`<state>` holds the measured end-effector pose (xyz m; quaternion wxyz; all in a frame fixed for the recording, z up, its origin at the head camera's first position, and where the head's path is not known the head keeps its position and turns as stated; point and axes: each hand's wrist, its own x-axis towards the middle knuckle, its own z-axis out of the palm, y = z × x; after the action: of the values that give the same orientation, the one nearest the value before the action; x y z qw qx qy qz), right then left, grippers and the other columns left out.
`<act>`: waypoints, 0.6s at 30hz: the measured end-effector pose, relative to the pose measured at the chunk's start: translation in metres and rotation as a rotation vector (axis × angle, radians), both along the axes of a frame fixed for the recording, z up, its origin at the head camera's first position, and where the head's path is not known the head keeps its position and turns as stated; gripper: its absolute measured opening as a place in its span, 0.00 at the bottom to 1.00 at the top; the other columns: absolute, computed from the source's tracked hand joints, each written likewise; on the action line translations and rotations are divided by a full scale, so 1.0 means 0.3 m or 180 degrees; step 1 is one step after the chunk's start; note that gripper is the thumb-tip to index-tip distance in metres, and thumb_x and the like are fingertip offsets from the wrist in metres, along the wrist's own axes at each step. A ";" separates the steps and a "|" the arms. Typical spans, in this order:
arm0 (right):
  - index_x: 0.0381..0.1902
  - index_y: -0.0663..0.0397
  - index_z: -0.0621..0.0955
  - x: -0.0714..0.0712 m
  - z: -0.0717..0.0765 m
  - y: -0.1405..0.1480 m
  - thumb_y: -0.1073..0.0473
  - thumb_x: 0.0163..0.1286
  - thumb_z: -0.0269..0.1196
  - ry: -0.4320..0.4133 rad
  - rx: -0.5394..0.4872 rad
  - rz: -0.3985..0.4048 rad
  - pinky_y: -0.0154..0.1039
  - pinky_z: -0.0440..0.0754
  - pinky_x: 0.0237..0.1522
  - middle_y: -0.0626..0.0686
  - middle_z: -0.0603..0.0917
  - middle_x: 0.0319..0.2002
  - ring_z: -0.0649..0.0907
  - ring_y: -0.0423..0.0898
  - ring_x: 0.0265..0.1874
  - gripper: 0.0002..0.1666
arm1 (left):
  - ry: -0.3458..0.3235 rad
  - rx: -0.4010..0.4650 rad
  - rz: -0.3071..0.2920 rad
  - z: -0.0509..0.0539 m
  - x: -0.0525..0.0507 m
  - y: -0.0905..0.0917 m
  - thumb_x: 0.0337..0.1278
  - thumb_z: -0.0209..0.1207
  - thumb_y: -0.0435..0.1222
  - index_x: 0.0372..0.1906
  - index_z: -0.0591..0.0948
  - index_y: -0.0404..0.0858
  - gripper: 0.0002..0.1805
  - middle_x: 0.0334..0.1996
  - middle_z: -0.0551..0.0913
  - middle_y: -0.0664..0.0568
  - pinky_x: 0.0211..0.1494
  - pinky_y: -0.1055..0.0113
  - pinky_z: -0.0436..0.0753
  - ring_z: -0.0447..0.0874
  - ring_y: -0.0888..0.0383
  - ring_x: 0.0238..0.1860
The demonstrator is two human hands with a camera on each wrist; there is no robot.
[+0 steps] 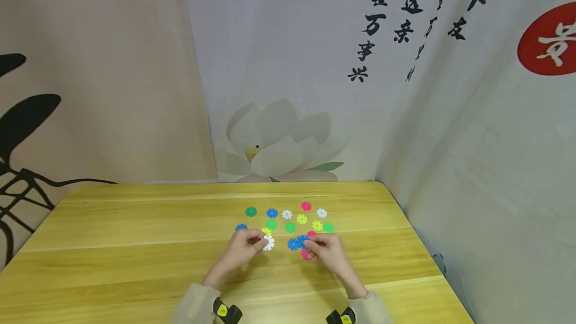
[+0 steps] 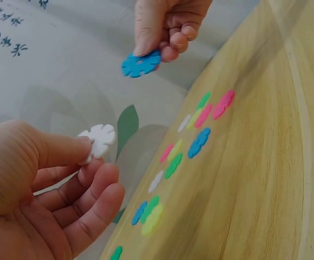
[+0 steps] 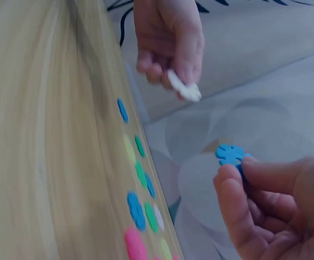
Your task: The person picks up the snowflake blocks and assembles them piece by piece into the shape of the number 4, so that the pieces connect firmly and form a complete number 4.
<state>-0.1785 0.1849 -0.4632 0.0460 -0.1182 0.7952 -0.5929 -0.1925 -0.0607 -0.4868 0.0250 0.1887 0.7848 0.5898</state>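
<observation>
Behind everything I've got the pale cloth (image 1: 292,54), with black brush writing: one column ends 万事兴, and what looks like 贵 fills a red circle (image 1: 530,46), cut by the frame edge. Below it runs the wooden tabletop (image 1: 135,214). Over its middle, here's the left hand (image 1: 243,250), thumb and fingertips closed to a pinch on a white disc (image 2: 103,140), and the right hand (image 1: 332,253) pinching a blue disc (image 3: 231,155) likewise; the two held pieces are apart, above the table. Loose discs (image 1: 290,227) in green, blue, white, yellow and pink lie mostly just beyond the hands. I judge these slotted pieces light, stiff plastic, slightly slick but hardly fragile; I'd take hold at the rim, leaving some notches exposed. I can't read any brand on them.
</observation>
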 end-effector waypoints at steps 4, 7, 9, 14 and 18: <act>0.28 0.78 0.79 -0.010 -0.031 -0.025 0.67 0.64 0.61 -0.0071 -0.0117 0.0050 0.39 0.85 0.23 0.63 0.82 0.21 0.80 0.40 0.17 0.13 | 0.0023 -0.0026 -0.0013 -0.001 -0.002 0.008 0.59 0.59 0.28 0.33 0.82 0.29 0.05 0.24 0.81 0.44 0.23 0.72 0.80 0.75 0.63 0.22; 0.28 0.76 0.79 -0.009 -0.036 -0.044 0.65 0.66 0.60 -0.0104 -0.0145 0.0106 0.36 0.84 0.21 0.57 0.81 0.20 0.79 0.38 0.16 0.14 | 0.0068 -0.0057 -0.0008 -0.004 -0.003 0.011 0.58 0.59 0.28 0.33 0.82 0.30 0.04 0.25 0.81 0.45 0.24 0.72 0.81 0.75 0.64 0.22; 0.29 0.76 0.79 -0.009 -0.037 -0.055 0.65 0.66 0.60 -0.0179 -0.0192 0.0120 0.33 0.83 0.20 0.55 0.81 0.20 0.79 0.37 0.16 0.14 | 0.0099 -0.0042 -0.0015 -0.005 -0.004 0.013 0.58 0.59 0.28 0.33 0.82 0.30 0.04 0.25 0.82 0.45 0.25 0.71 0.81 0.76 0.63 0.23; 0.30 0.77 0.78 -0.011 -0.035 -0.082 0.63 0.68 0.59 -0.0380 -0.0266 0.0095 0.27 0.79 0.18 0.53 0.80 0.19 0.77 0.38 0.15 0.16 | 0.0264 0.0013 -0.0041 0.003 -0.002 0.018 0.55 0.61 0.28 0.32 0.83 0.31 0.03 0.26 0.83 0.48 0.26 0.70 0.83 0.78 0.61 0.24; 0.30 0.79 0.77 -0.016 -0.035 -0.097 0.62 0.68 0.58 -0.0472 -0.0311 0.0119 0.26 0.77 0.17 0.51 0.79 0.18 0.76 0.38 0.14 0.18 | 0.0369 0.0034 -0.0038 0.009 0.001 0.026 0.54 0.63 0.28 0.31 0.84 0.31 0.03 0.28 0.83 0.48 0.28 0.72 0.82 0.80 0.58 0.27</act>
<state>-0.1833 0.1557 -0.4738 0.1100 -0.0909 0.7575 -0.6371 -0.1923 -0.0530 -0.4840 -0.0180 0.2273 0.7806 0.5820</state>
